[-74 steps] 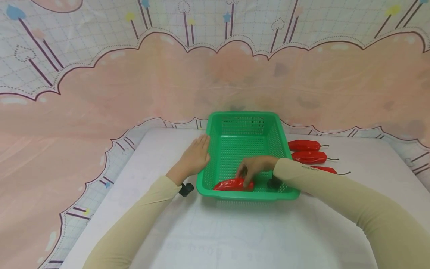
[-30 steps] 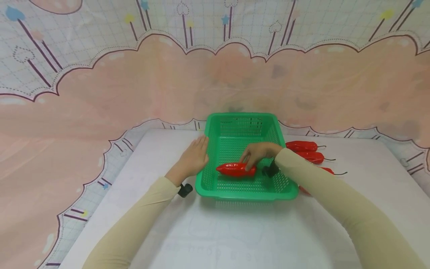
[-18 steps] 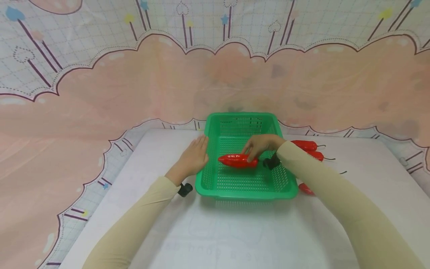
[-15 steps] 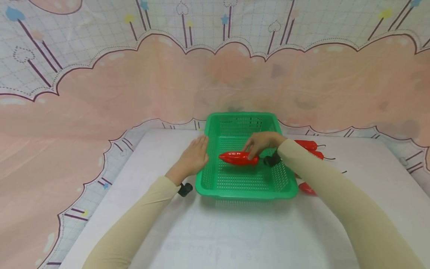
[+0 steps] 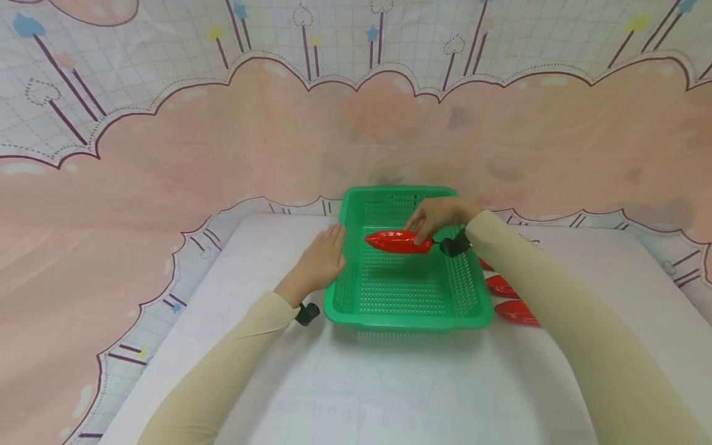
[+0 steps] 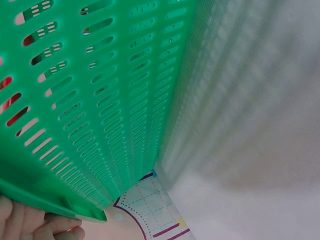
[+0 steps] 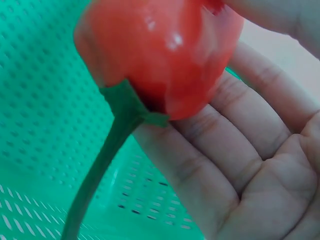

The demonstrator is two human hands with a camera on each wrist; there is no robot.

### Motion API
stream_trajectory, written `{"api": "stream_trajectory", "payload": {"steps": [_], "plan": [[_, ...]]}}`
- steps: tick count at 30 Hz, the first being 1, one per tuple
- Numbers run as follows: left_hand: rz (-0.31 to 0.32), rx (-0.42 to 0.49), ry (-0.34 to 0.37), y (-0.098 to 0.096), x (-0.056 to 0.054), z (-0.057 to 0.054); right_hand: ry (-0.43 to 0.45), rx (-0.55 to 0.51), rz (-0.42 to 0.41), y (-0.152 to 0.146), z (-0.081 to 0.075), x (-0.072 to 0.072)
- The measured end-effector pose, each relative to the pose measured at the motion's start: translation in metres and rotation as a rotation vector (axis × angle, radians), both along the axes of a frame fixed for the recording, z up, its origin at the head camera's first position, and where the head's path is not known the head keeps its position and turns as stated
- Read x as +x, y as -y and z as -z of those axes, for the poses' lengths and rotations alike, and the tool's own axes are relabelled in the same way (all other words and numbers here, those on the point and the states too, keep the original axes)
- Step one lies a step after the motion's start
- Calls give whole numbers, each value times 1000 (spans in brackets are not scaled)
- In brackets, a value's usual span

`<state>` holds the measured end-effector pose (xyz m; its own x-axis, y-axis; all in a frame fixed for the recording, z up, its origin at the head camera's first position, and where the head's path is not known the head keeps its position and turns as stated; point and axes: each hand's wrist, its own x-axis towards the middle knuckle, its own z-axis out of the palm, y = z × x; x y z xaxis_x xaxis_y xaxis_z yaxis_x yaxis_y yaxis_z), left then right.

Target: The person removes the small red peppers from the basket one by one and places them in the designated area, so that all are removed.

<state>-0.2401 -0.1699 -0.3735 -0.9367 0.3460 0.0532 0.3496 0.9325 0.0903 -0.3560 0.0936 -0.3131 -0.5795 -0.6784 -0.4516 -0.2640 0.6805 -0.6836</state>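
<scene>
My right hand pinches a glossy red chili pepper near its stem end, between thumb and fingers. The pepper lies level over the rear half of a green plastic basket, its tip pointing left. Up close in the right wrist view, the pepper's red body and green stem fill much of the picture. Straight-fingered, my left hand rests against the basket's left rim. In the left wrist view its fingers touch the rim, beside the slotted wall.
Right of the basket, several more red chili peppers lie on the white table, including a near one and another behind it. My right sleeve partly covers them. A patterned cloth hangs behind.
My right hand has carried the pepper from the basket's front edge toward its back, and seemingly upward. The right forearm now covers the farther peppers and uncovers nearer ones. My left hand stays put.
</scene>
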Motion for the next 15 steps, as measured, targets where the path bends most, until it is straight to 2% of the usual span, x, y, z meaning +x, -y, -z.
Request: {"api": "stream_trajectory", "payload": {"steps": [5, 15], "plan": [[-1, -5, -5, 0, -1, 1, -19, -12, -4, -5, -10, -5], [-6, 11, 0, -1, 1, 1, -109, -44, 60, -25, -30, -11]]}}
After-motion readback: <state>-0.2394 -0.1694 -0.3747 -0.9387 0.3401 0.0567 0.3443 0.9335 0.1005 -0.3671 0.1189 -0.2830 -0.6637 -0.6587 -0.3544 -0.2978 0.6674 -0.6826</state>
